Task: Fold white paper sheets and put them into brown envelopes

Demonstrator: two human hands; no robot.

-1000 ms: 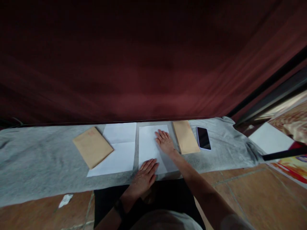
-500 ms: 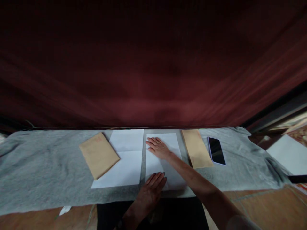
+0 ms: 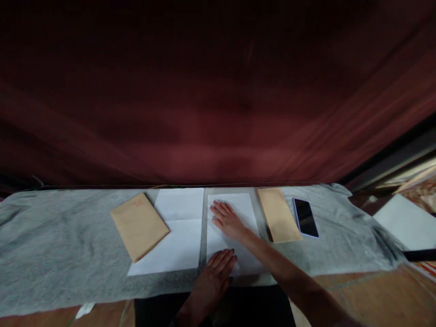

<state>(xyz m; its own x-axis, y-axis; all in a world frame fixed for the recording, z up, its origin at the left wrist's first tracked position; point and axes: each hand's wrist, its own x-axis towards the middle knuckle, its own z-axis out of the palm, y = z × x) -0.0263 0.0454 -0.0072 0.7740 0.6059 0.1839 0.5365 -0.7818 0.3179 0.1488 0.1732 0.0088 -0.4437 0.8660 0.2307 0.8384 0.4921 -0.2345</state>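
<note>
1. Right hand (image 3: 228,220) lay palm down on the far part of the plain white sheet (image 3: 242,206), fingers extended and slightly apart. It had shifted left across the sheet over the last second, fingertips now near the left edge.
2. Left hand (image 3: 214,274) was flat on the near part of the same sheet, fingers straight and close together, pinching nothing. Little change relative to the sheet.
3. Sheet stayed on the grey cloth (image 3: 68,240), between the creased white paper (image 3: 182,243) and the right brown packet (image 3: 279,215).
4. Left brown packet (image 3: 139,225) still overlapped the creased paper at an angle.
5. Phone (image 3: 305,218) unmoved, just right of the right packet.
6. View had shifted: cloth and items sat lower in frame than a second earlier.
</note>
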